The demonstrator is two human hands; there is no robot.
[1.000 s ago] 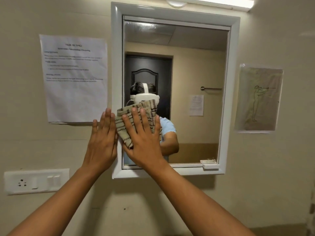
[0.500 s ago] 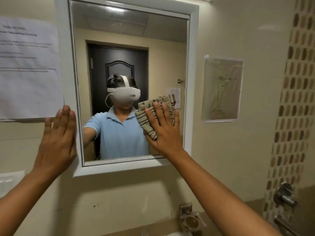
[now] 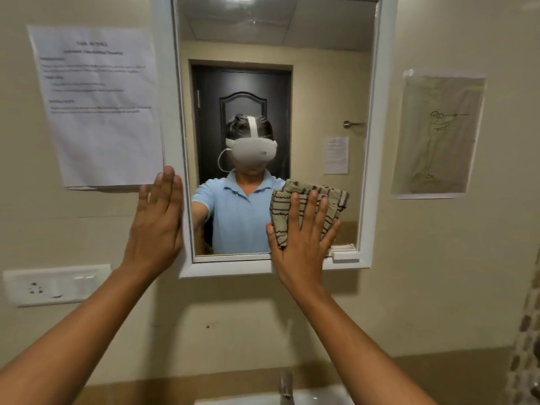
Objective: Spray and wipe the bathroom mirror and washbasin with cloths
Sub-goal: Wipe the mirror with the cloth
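The white-framed mirror [image 3: 321, 83] hangs on the beige wall straight ahead. My right hand [image 3: 301, 247] lies flat over a folded beige cloth with dark stripes [image 3: 336, 197], pressing it against the glass at the mirror's lower right. Fingers apart and empty, my left hand [image 3: 156, 226] rests flat on the mirror's left frame edge and the wall beside it. At the bottom edge, a sliver of the white washbasin [image 3: 315, 397] shows with a chrome tap [image 3: 286, 385] above it. No spray bottle is in view.
A printed paper sheet [image 3: 96, 103] is taped left of the mirror, a drawing sheet [image 3: 438, 135] to its right. A white socket and switch plate [image 3: 55, 285] sits low left. Mosaic tiles [image 3: 526, 346] edge the far right.
My right hand has slid the cloth from the mirror's lower left across to the lower right and a little lower. My left hand has stayed on the left frame. The view has shifted.
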